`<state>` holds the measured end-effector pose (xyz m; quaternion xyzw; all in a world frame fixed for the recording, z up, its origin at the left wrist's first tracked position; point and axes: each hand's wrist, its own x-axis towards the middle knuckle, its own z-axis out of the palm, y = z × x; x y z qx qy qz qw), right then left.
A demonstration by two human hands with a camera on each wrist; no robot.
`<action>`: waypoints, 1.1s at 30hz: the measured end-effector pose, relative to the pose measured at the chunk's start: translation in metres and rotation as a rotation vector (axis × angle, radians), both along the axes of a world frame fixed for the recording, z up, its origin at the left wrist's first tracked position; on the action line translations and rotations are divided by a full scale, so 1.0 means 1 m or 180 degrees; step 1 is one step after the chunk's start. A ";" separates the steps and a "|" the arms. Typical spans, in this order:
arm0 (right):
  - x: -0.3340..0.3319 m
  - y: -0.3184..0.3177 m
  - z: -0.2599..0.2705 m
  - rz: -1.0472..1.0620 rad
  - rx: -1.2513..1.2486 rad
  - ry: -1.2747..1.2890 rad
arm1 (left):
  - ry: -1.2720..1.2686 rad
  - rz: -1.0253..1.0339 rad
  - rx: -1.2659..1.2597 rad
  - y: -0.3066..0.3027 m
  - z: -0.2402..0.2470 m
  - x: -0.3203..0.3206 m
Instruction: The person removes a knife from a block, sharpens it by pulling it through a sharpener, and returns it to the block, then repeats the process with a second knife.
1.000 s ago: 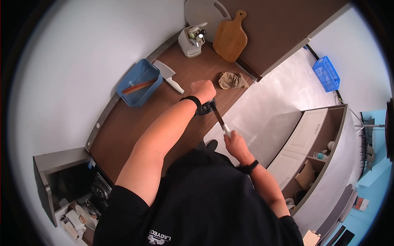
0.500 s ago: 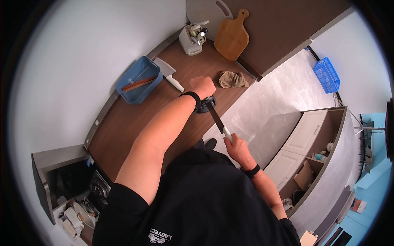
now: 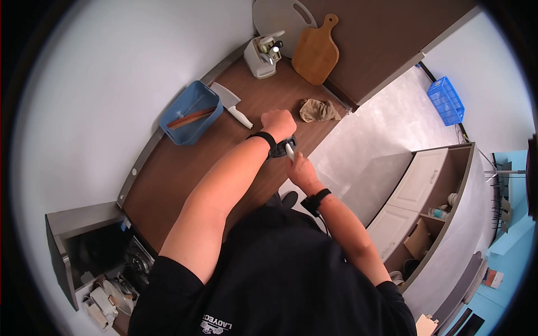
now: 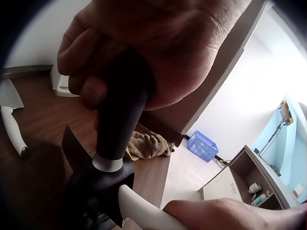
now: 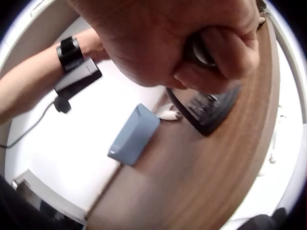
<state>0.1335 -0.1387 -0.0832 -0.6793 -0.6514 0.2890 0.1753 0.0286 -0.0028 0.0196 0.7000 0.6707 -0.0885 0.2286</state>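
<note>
My left hand [image 3: 278, 124] is curled round the upright black handle [image 4: 120, 115] of a sharpener-like tool, its black base [image 5: 211, 112] on the brown counter. Close beside it, my right hand [image 3: 303, 171] grips a knife's white handle [image 3: 290, 152]. In the left wrist view the dark blade [image 4: 74, 148] lies through the base, its tip sticking out on the far side, and the white handle nearly touches the base. The head view hides most of the blade.
A blue basin [image 3: 185, 131] with brown sticks and a white-handled cleaver [image 3: 240, 116] lie left of the hands. A crumpled cloth [image 3: 318, 111] is near the counter's edge. Behind stand a utensil holder [image 3: 260, 64] and a wooden board [image 3: 315, 53].
My right hand has moved up and left with the knife, close to my left hand; the blade visible between them earlier is now mostly hidden. My left hand has stayed almost in place.
</note>
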 end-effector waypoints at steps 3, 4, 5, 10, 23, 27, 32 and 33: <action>-0.003 -0.004 0.005 -0.0009 0.0056 0.0049 | -0.0038 0.0008 -0.0054 -0.002 0.001 -0.002; 0.005 -0.015 0.005 0.0017 0.0007 0.0059 | -0.0099 0.0017 -0.0036 0.000 0.001 -0.002; 0.013 -0.024 0.005 0.0057 -0.0034 0.0074 | -0.0118 0.0043 -0.0023 0.004 0.001 -0.003; 0.047 -0.089 0.050 0.0117 -0.0493 0.0076 | -0.0186 -0.0081 0.0003 0.002 -0.003 -0.005; -0.001 -0.016 0.009 -0.0191 -0.0092 -0.0008 | 0.0077 -0.0019 -0.0145 0.000 0.002 0.001; 0.030 -0.075 0.027 0.0040 -0.0269 0.0090 | -0.0200 -0.0010 -0.0027 -0.003 0.002 -0.008; 0.040 -0.090 0.042 0.0033 -0.0362 0.0145 | -0.0191 0.0021 -0.0092 0.003 -0.001 -0.003; 0.034 -0.082 0.040 0.0037 -0.0273 0.0146 | -0.0178 0.0004 -0.0087 0.004 0.000 -0.003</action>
